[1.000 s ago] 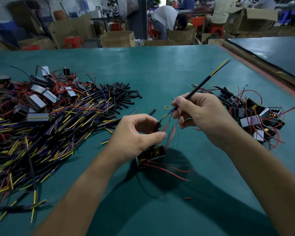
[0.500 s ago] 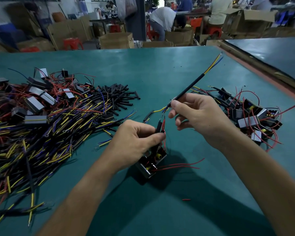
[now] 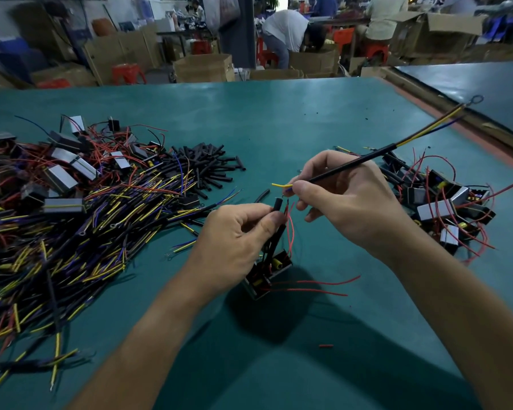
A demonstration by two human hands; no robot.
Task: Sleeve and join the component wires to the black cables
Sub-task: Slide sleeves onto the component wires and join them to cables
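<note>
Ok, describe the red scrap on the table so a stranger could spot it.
Start at the green table, between the two forearms. Nearer the viewer than the component below the left hand, the red scrap lies alone: short and stubby, unlike the long red wires trailing from that component.

Head view, downward, seemingly close.

Tangled black cables [image 3: 71, 241] lie on the green surface [image 3: 279, 119] left of the left hand [image 3: 231, 241]; boxy wired components [image 3: 436, 210] right of the right hand [image 3: 350, 202].
</note>
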